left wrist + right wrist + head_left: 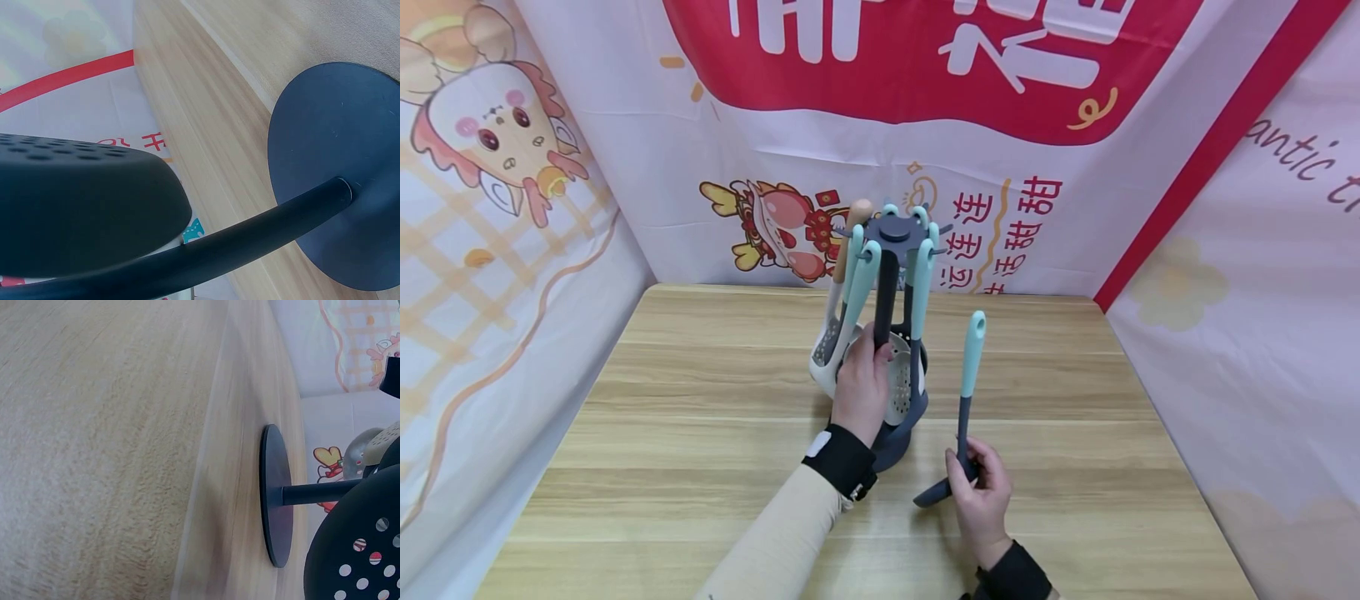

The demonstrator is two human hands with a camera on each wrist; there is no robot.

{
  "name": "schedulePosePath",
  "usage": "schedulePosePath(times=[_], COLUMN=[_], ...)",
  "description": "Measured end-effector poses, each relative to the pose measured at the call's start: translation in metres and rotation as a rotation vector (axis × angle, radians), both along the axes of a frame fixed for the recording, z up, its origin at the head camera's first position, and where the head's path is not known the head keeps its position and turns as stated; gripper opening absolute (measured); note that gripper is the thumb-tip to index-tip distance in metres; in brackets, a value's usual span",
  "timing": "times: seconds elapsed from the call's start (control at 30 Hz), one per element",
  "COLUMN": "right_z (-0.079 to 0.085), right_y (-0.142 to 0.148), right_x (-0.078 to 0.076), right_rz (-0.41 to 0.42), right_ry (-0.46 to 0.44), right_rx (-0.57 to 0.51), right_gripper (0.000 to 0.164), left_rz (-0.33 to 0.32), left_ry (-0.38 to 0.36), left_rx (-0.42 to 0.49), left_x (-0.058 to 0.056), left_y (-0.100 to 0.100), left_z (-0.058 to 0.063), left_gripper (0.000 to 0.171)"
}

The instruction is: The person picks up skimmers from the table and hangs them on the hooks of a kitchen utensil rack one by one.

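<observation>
A dark utensil rack (886,300) stands upright on the table, hung with several kitchen utensils. My left hand (861,392) grips its central pole just below the hanging handles. In my right hand (983,492), to the right of the rack, I hold a mint-handled cooking utensil (973,358) low down, near its dark head. Its handle points up and its head slants to the left; my fingers partly cover the head, so its exact kind is unclear. Neither wrist view shows its hand. The rack's round base (331,137) appears in the left wrist view, beside a dark perforated head (87,206).
Also on the rack hang a utensil with a wooden handle (853,218) and a pale perforated skimmer (898,383). The right wrist view has a dark perforated head (356,550) close by. Printed cloth (865,150) rises behind the wooden table (700,400) and at both sides.
</observation>
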State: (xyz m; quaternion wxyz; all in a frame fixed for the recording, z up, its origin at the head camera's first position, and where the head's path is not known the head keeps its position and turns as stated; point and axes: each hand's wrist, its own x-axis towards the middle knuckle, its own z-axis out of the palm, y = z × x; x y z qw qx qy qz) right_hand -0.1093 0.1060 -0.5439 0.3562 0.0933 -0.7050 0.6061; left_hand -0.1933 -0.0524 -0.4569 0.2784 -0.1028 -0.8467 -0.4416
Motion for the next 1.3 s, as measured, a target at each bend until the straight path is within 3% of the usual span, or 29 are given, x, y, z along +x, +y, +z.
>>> schedulePosePath(times=[0.67, 1.3], right_z=[0.023, 0.04], right_y=[-0.011, -0.024], right_x=[0.005, 0.005], right_rz=[0.067, 0.174], right_ry=[0.038, 0.165], right_rx=[-0.018, -0.037], right_gripper=[0.026, 0.03], left_rz=[-0.007, 0.003], left_ry=[0.011, 0.02], left_rx=[-0.003, -0.014], left_x=[0.0, 0.0], left_y=[0.0, 0.001], left_z=[0.0, 0.0], left_gripper=[0.029, 0.029])
